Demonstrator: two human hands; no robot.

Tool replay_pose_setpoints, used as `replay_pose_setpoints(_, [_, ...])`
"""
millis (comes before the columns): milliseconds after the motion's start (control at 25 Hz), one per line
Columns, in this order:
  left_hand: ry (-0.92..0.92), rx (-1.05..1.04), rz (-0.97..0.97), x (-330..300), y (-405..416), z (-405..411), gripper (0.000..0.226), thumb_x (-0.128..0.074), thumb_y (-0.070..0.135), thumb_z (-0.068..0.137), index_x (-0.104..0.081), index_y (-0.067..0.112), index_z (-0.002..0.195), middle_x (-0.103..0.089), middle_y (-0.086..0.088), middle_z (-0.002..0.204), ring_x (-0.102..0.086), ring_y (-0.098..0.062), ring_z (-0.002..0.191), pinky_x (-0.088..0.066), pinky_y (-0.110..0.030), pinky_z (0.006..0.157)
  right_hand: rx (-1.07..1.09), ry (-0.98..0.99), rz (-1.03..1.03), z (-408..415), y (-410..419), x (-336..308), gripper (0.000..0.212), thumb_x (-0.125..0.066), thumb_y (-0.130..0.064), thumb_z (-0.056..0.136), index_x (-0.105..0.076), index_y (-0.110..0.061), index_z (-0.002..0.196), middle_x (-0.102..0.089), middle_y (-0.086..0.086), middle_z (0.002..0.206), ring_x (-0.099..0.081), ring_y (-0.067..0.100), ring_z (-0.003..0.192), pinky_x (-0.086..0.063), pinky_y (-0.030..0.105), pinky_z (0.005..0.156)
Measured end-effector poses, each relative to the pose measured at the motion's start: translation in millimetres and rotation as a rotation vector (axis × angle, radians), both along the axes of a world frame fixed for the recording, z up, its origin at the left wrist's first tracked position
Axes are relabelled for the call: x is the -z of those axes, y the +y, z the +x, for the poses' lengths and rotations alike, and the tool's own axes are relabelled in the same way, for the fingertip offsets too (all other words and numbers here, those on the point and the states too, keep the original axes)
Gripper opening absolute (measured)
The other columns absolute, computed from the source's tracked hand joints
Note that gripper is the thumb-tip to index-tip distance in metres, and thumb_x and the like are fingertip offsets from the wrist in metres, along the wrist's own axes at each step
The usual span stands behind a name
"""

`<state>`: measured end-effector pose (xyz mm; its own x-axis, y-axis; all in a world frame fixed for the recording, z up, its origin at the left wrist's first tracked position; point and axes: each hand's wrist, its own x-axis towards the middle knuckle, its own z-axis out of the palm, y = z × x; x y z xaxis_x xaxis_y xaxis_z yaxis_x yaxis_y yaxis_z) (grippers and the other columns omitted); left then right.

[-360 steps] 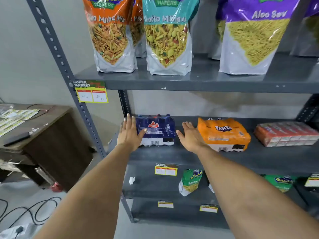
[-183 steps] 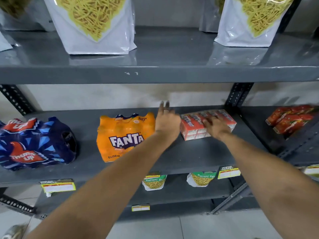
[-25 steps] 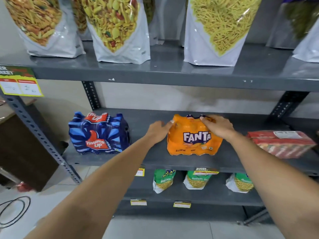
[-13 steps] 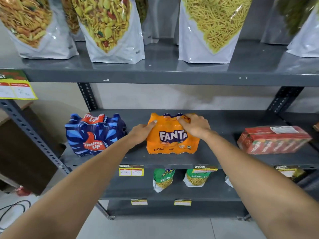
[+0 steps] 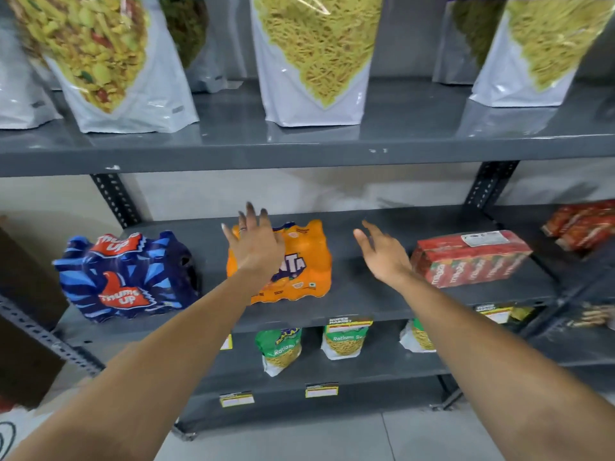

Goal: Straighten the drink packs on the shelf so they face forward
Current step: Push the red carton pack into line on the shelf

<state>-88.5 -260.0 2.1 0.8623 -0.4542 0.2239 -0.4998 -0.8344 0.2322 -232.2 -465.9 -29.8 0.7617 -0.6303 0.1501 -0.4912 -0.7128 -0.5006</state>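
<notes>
Three drink packs stand on the middle grey shelf [image 5: 366, 294]. A blue Thums Up pack [image 5: 126, 277] is at the left, logo forward. An orange Fanta pack [image 5: 306, 261] is in the middle, logo forward. A red Maaza carton pack [image 5: 472, 257] lies at the right, slightly angled. My left hand [image 5: 256, 244] hovers open in front of the Fanta pack's left part, covering part of the logo. My right hand [image 5: 382, 254] is open in the gap between the Fanta and Maaza packs, holding nothing.
Large snack pouches [image 5: 312, 54] stand on the upper shelf. Small green snack packets [image 5: 281, 347] and price tags sit on the lower shelf. More red packs [image 5: 582, 224] lie on the adjoining rack at the right. A brown desk [image 5: 20, 294] stands at the left.
Both hands have let go of the Fanta pack and lifted off it with fingers spread. My right hand has shifted right toward the Maaza pack. The view has moved closer.
</notes>
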Motion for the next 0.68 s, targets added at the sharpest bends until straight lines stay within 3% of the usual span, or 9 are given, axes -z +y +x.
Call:
replay_pose_setpoints(80, [-0.136, 0.119, 0.171, 2.2, -41.4, -21.2, 0.057, -0.035, 0.028, 0.097, -0.023, 0.015, 0.151, -0.012, -0.011, 0.162, -0.012, -0.029, 0.148, 0.001, -0.058, 0.115, 0.129, 0.12, -0.19, -33.7, -51.3, 4.1, 0.057, -0.031, -0.054, 0.098, -0.049, -0.019, 0.141, -0.056, 0.018, 0.137, -0.047, 0.034, 0.13, -0.027, 0.049, 0.11])
replay_pose_setpoints(160, [-0.159, 0.201, 0.249, 4.6, -75.6, -40.0, 0.059, -0.043, 0.013, 0.091, -0.03, 0.015, 0.148, -0.019, -0.012, 0.16, -0.02, -0.028, 0.146, -0.001, -0.052, 0.117, 0.228, 0.244, -0.21, -66.3, -102.3, 6.3, 0.055, -0.031, -0.052, 0.098, -0.049, -0.021, 0.14, -0.051, 0.017, 0.142, -0.04, 0.033, 0.135, -0.022, 0.053, 0.112])
replay_pose_setpoints(200, [-0.166, 0.217, 0.248, 5.5, -91.6, -47.2, 0.058, -0.047, 0.009, 0.087, -0.037, 0.014, 0.144, -0.032, -0.013, 0.155, -0.028, -0.028, 0.143, -0.003, -0.05, 0.117, 0.258, 0.283, -0.177, -84.6, -129.3, 8.0, 0.055, -0.031, -0.052, 0.098, -0.047, -0.023, 0.142, -0.047, 0.015, 0.145, -0.038, 0.033, 0.137, -0.021, 0.056, 0.113])
replay_pose_setpoints(280, [-0.202, 0.247, 0.235, 8.2, -112.2, -58.0, 0.044, -0.052, 0.013, 0.081, -0.058, 0.014, 0.124, -0.06, -0.011, 0.128, -0.048, -0.028, 0.127, -0.006, -0.048, 0.117, 0.286, 0.298, -0.119, -118.8, -175.6, 13.0, 0.056, -0.033, -0.054, 0.097, -0.043, -0.028, 0.144, -0.04, 0.01, 0.152, -0.034, 0.032, 0.141, -0.02, 0.058, 0.113])
replay_pose_setpoints(360, [-0.157, 0.3, 0.269, 17.9, -132.6, -71.7, 0.031, -0.051, 0.017, 0.079, -0.066, 0.012, 0.106, -0.069, -0.011, 0.105, -0.059, -0.029, 0.11, -0.006, -0.048, 0.118, 0.321, 0.228, -0.08, -144.8, -214.3, 17.0, 0.057, -0.037, -0.056, 0.095, -0.044, -0.028, 0.144, -0.037, 0.011, 0.154, -0.031, 0.033, 0.141, -0.025, 0.055, 0.113])
replay_pose_setpoints(440, [0.117, 0.327, 0.124, 33.2, -157.1, -92.4, 0.032, -0.046, 0.02, 0.086, -0.066, 0.01, 0.109, -0.07, -0.014, 0.105, -0.062, -0.031, 0.105, -0.022, -0.045, 0.115, 0.393, 0.14, 0.066, -161.2, -239.2, 20.1, 0.06, -0.042, -0.059, 0.093, -0.042, -0.027, 0.145, -0.038, 0.017, 0.153, -0.03, 0.037, 0.141, -0.026, 0.049, 0.113])
replay_pose_setpoints(520, [0.493, 0.305, -0.131, 47.3, -186.0, -116.0, 0.04, -0.045, 0.037, 0.094, -0.065, 0.009, 0.113, -0.068, -0.015, 0.114, -0.062, -0.034, 0.106, -0.046, -0.039, 0.098, 0.455, 0.023, 0.321, -169.6, -250.5, 24.5, 0.064, -0.046, -0.061, 0.091, -0.041, -0.026, 0.144, -0.047, 0.019, 0.146, -0.041, 0.039, 0.134, -0.031, 0.043, 0.106])
replay_pose_setpoints(600, [0.733, 0.31, -0.226, 54.9, -212.1, -134.1, 0.056, -0.041, 0.054, 0.094, -0.067, 0.006, 0.102, -0.069, -0.015, 0.111, -0.064, -0.032, 0.1, -0.049, -0.034, 0.081, 0.473, -0.085, 0.454, -171.8, -252.8, 28.6, 0.063, -0.049, -0.062, 0.089, -0.042, -0.025, 0.14, -0.056, 0.018, 0.137, -0.052, 0.039, 0.123, -0.037, 0.042, 0.099])
replay_pose_setpoints(680, [0.851, 0.294, -0.25, 58.4, -229.3, -146.3, 0.061, -0.038, 0.063, 0.092, -0.066, 0.009, 0.093, -0.07, -0.013, 0.105, -0.065, -0.024, 0.082, -0.045, -0.03, 0.068, 0.461, -0.107, 0.445, -170.8, -251.7, 30.2, 0.061, -0.049, -0.063, 0.088, -0.043, -0.025, 0.135, -0.059, 0.019, 0.131, -0.056, 0.04, 0.118, -0.039, 0.042, 0.096])
